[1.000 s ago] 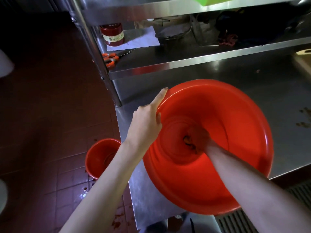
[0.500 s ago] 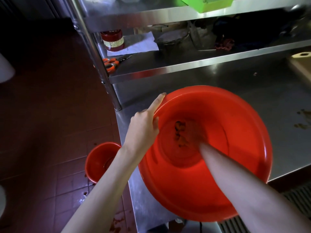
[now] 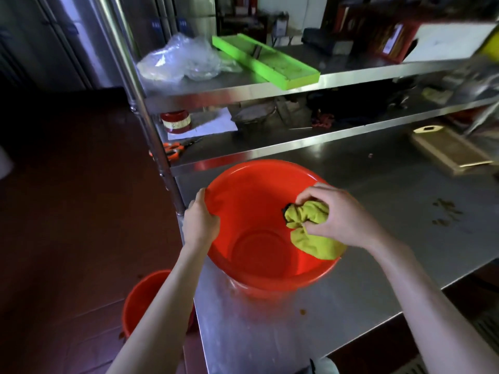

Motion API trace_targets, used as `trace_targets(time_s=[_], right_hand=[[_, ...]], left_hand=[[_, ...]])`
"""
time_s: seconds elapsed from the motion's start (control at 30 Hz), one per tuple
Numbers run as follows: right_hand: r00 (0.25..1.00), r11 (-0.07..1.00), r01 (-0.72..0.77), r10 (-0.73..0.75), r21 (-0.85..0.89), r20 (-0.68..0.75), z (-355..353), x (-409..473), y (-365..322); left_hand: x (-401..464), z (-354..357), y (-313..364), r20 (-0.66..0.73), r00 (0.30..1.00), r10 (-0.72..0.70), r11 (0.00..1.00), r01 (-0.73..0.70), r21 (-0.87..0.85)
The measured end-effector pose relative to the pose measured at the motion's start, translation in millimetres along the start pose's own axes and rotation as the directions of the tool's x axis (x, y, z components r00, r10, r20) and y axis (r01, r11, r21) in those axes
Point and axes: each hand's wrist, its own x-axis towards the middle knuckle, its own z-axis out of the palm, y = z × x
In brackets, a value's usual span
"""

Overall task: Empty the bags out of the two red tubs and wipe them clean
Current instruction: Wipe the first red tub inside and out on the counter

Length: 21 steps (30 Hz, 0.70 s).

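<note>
While you stood at the steel table [image 3: 378,287], its bare top ran from 6 o'clock out to 3 o'clock, with brown smears [image 3: 442,211] at 3 o'clock. Shelf rack [image 3: 243,90] rose at 12 o'clock, two tiers, post at 10 o'clock. Big red tub [image 3: 259,265] sat on the table near its left edge, dead centre, mouth up and tipped a bit toward you, inside showed no bags. Second red tub [image 3: 143,298] stood on the tiled floor [image 3: 67,211] at 7 o'clock, partly hidden behind your left forearm, contents not readable. Green tray [image 3: 264,60] lay on the top shelf at 12 o'clock, crumpled clear plastic [image 3: 181,60] just beside it at 11 o'clock. Wooden board [image 3: 451,152] lay on the table at 2 o'clock. Your right hand [image 3: 340,214] was over the tub's rim at 3 o'clock, fingers curled round a bunched yellow-green cloth [image 3: 310,228], which hung down against the inner wall. Your left hand [image 3: 201,220] gripped the tub's rim at 9 o'clock, thumb over the edge, fingers curled outside. Red-lidded jar [image 3: 176,121] on the lower shelf at 11 o'clock, orange-handled scissors [image 3: 172,149] just below it.
</note>
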Motion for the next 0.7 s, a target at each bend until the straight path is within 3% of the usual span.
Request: trace_targets(time_s=[0.13,0.23,0.3,0.4,0.47,0.53,0.6,0.7], right_hand=[[0.997,0.996,-0.068,0.065,-0.062,-0.053,-7.0,-53.2,-13.8],[0.993,0.996,-0.06,0.053,-0.061,-0.108,40.2,-79.0,-7.5],[0.973,0.998,-0.048,0.036,-0.046,-0.23,76.1,-90.0,-1.5],[0.901,0.997,-0.054,0.072,0.055,-0.429,105.6,-99.9,8.6],[0.867,0.998,-0.005,0.039,0.069,-0.498,112.2,-100.7,12.9],[0.856,0.993,0.034,0.027,0.109,-0.516,114.8,-97.4,17.8],[0.856,0.984,0.029,0.066,0.175,-0.513,115.6,-92.7,24.2],[0.85,0.951,-0.006,0.168,0.31,-0.498,113.5,-86.7,34.3]], left_hand=[[-0.3,6.5,-7.7,0.006,0.998,-0.062,0.993,0.062,-0.104],[0.1,9.8,-10.7,-0.051,0.997,-0.05,0.955,0.033,-0.293],[-3.6,8.9,-14.0,-0.079,0.997,-0.014,0.934,-0.015,-0.356],[-20.7,5.0,-23.8,-0.125,0.988,0.093,0.94,-0.129,-0.315],[-35.1,0.5,-35.0,-0.157,0.959,0.236,0.938,-0.267,-0.222],[-49.1,-7.3,-47.9,-0.142,0.861,0.488,0.868,-0.496,-0.023],[-64.4,-12.2,-58.8,0.002,0.698,0.716,0.693,-0.71,0.127],[-76.5,-9.3,-65.0,0.17,0.517,0.839,0.48,-0.85,0.218]])
